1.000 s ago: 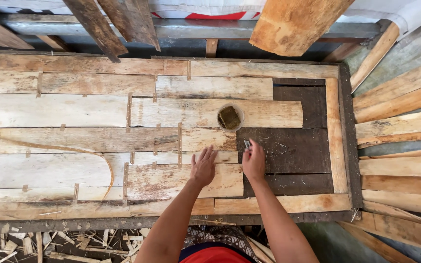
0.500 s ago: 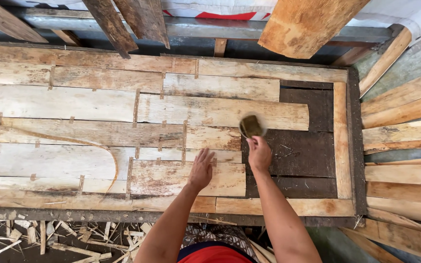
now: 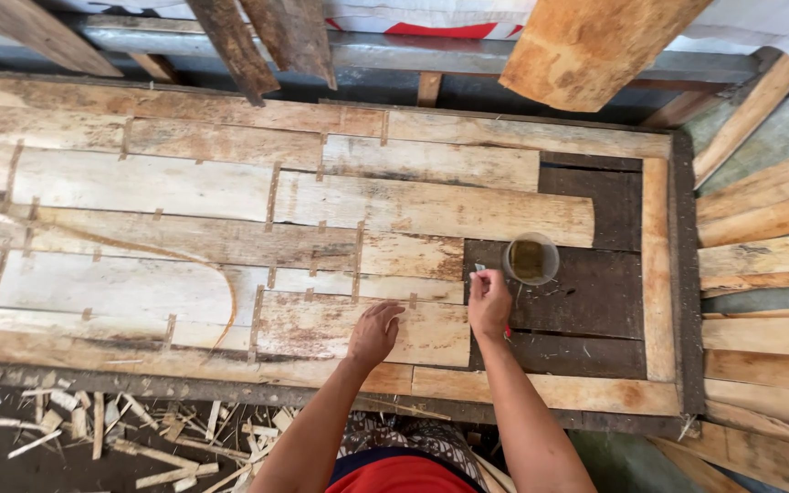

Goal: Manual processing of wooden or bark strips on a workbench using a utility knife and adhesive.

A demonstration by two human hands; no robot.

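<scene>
My left hand (image 3: 374, 333) lies flat, fingers spread, on a pale plank (image 3: 362, 327). My right hand (image 3: 489, 304) pinches a small tool; the glue cup (image 3: 531, 258) sits just beyond it, up-right, on the desk (image 3: 595, 292).

Rough pale wooden planks (image 3: 230, 192), matt dark boards (image 3: 586, 292) beneath, clear glossy plastic cup (image 3: 531, 259), splintered wood scraps (image 3: 93, 429), dull metal rail (image 3: 431, 57)

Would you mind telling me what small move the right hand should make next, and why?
Probably dip into the small round cup of yellowish liquid: the right hand, pinching a small tool, sits just beside its rim, while the left hand lies flat on the pale wooden board.
</scene>
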